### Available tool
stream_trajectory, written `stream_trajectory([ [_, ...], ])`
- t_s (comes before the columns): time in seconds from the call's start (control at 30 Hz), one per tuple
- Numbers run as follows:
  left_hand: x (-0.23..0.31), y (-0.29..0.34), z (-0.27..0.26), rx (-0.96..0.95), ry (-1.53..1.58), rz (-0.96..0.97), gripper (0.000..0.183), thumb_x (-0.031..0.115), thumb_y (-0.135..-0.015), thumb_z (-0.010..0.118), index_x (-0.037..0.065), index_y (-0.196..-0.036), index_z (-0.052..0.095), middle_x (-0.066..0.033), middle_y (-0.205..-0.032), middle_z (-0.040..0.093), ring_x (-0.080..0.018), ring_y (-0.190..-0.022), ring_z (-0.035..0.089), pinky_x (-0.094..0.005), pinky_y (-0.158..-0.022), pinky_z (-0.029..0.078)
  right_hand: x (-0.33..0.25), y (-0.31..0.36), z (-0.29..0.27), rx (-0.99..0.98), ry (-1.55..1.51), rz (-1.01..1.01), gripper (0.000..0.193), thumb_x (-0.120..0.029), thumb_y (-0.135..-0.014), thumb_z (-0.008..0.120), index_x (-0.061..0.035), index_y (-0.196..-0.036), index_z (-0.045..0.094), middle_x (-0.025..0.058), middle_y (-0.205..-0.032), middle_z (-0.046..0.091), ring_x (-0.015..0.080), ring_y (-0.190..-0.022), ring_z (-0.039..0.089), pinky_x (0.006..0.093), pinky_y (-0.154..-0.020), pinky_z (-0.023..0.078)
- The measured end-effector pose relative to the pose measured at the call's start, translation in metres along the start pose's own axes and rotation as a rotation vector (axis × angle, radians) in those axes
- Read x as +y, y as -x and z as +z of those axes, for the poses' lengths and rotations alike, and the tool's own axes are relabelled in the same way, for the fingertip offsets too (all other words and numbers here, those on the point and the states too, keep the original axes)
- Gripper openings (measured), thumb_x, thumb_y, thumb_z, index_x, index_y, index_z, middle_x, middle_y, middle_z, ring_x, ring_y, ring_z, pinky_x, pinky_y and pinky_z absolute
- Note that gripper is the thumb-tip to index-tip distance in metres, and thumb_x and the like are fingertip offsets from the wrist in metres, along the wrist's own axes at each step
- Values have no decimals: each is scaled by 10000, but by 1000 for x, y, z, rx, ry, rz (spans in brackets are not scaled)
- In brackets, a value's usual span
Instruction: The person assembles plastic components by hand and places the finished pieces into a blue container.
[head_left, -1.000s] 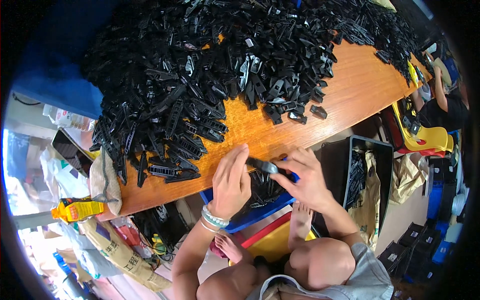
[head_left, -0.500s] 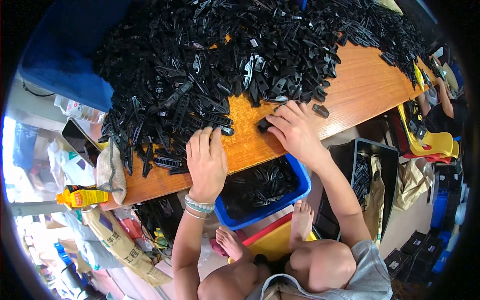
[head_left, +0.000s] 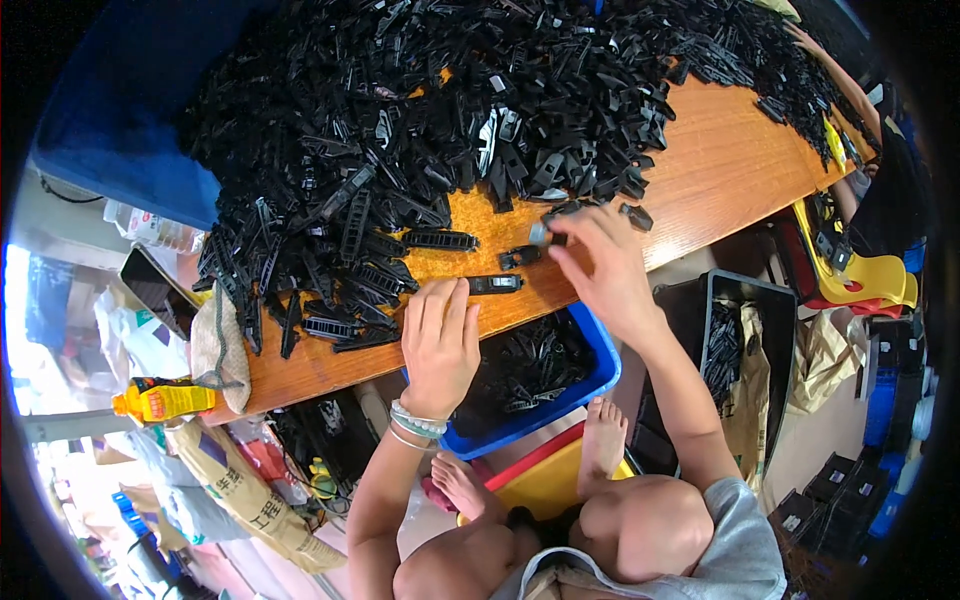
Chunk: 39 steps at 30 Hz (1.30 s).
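Observation:
A long, narrow black plastic part (head_left: 492, 284) lies level on the orange tabletop (head_left: 700, 180), near its front edge. The fingers of my left hand (head_left: 440, 335) close on the left end of this part. To the right, my right hand (head_left: 607, 268) is held over the table, thumb and curved fingers apart. Just left of its thumb lies a short black plastic piece (head_left: 518, 257). Beside the index fingertip a small grey-blue spot (head_left: 538, 233) shows, too blurred to name. Behind both hands spreads a large heap of black plastic parts (head_left: 400, 110).
Below the table edge stands a blue bin (head_left: 605, 375) with black parts in it. A black crate (head_left: 785, 350) is to its right. At left are a cloth bag (head_left: 228, 345) and a yellow bottle (head_left: 165, 400). Another person's arm (head_left: 845, 85) reaches across the far right.
My left hand has moved right, away from the heap, with the long black part. My right hand has let go of the short black piece, which now lies on the table.

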<state>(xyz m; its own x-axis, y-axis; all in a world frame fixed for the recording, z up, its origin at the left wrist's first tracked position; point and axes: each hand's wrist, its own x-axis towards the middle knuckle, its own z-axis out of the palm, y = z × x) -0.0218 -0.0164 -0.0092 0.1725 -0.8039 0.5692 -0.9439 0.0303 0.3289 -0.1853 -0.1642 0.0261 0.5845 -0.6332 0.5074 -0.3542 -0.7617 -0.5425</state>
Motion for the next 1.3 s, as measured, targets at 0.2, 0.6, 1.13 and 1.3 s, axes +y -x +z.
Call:
stream_trajectory([
  [0.2,-1,5,1,11,43,5,270,0,-839,663,-54,-1102,637,-157,-1108,608,-330,-1032,586,-414,-891,501,-8,24,5,-269,-434,168,236,-56,-780,739,32,-994,691,125,-904,647,292,-873,597,386,-780,484],
  [0.6,-4,-3,-8,-23,295,-70,260,-51,-827,647,-48,-1087,658,-157,-1010,613,-316,-955,607,-382,-812,516,-23,27,16,-157,-117,-3,281,-16,-702,780,-2,-976,721,77,-898,610,256,-862,553,348,-785,436],
  [1.13,5,-13,3,-29,-43,163,230,133,-819,738,-6,-965,629,-99,-921,595,-260,-787,593,-345,-604,500,-17,29,22,7,-677,526,161,-98,-957,585,-26,-1081,656,51,-814,597,110,-691,557,245,-612,445],
  [1.3,8,1,-7,11,74,163,241,98,-815,731,-28,-1005,651,-116,-991,623,-254,-847,603,-348,-685,508,-20,29,25,-134,-870,603,179,-67,-950,588,-19,-1105,665,14,-755,595,81,-666,547,235,-598,454],
])
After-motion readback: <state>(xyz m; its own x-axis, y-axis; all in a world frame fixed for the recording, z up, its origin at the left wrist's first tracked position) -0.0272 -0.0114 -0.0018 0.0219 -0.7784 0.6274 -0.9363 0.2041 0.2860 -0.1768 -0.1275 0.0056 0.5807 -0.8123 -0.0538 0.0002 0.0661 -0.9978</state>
